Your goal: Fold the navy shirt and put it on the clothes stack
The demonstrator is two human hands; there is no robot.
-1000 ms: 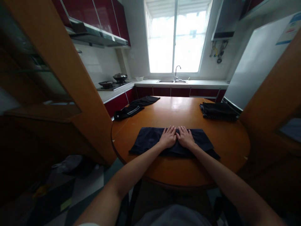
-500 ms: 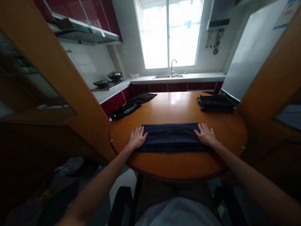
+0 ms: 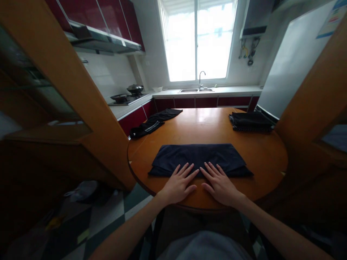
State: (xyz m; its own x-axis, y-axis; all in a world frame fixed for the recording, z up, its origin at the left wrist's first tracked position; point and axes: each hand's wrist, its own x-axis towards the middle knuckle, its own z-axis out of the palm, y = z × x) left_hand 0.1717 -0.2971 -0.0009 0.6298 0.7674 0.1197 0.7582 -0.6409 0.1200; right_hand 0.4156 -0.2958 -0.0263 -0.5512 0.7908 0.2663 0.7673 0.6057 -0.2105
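A dark navy folded garment [image 3: 200, 157] lies flat across the near half of the round wooden table [image 3: 265, 155]. My left hand [image 3: 179, 183] rests flat, fingers spread, at the garment's near edge, fingertips just touching the cloth. My right hand [image 3: 219, 183] lies beside it in the same way, fingers stretched out onto the garment's near edge. Neither hand holds anything.
A loose black garment with a light stripe [image 3: 151, 123] lies at the table's far left. A folded dark stack [image 3: 251, 121] sits at the far right. Behind are a kitchen counter with sink [image 3: 195, 90], a stove [image 3: 127, 97], a fridge [image 3: 295, 68] and wooden frames either side.
My hands went from the garment's middle out to its two ends, then came back together at its near edge. The garment now lies smoothed flat.
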